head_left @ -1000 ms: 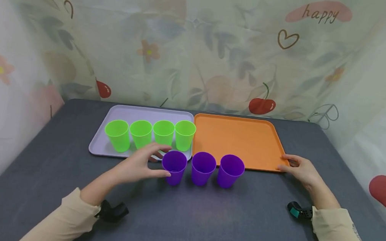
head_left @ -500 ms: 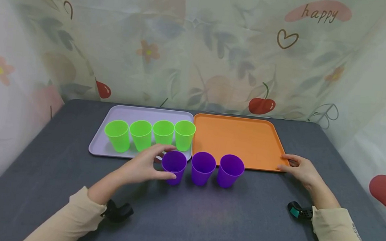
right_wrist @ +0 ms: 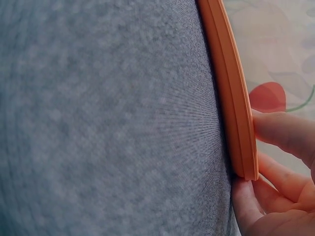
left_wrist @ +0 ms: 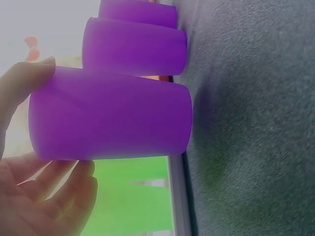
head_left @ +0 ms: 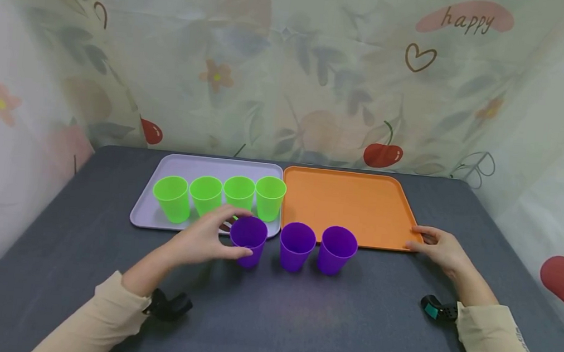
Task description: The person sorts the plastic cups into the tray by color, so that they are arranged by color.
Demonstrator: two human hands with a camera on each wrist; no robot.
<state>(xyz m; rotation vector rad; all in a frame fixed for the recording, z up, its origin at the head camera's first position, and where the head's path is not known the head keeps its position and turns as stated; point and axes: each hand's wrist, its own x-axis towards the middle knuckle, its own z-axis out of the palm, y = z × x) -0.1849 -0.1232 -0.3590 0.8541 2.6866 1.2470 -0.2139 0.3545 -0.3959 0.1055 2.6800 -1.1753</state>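
My left hand [head_left: 208,236] grips a purple cup [head_left: 248,243] between thumb and fingers; the far fingers are partly hidden behind it. In the left wrist view this purple cup [left_wrist: 113,115] has the thumb at its rim side, and a shadow lies by its base. Two more purple cups, a middle one [head_left: 297,247] and a right one [head_left: 337,251], stand upright on the table to its right. At the front right corner of the orange tray [head_left: 350,204], my right hand [head_left: 441,251] pinches the edge. The right wrist view shows fingertips [right_wrist: 268,123] against the tray rim [right_wrist: 234,98].
Several green cups [head_left: 171,197] stand in a row on the lilac tray [head_left: 217,165], just behind the held cup. That tray's right side meets the orange tray. A dark grey cloth [head_left: 299,323] covers the table, and a printed curtain [head_left: 282,58] hangs behind.
My left hand has closed round the leftmost purple cup and shifted it a little left and up in the head view. The right hand stays at the orange tray's corner.
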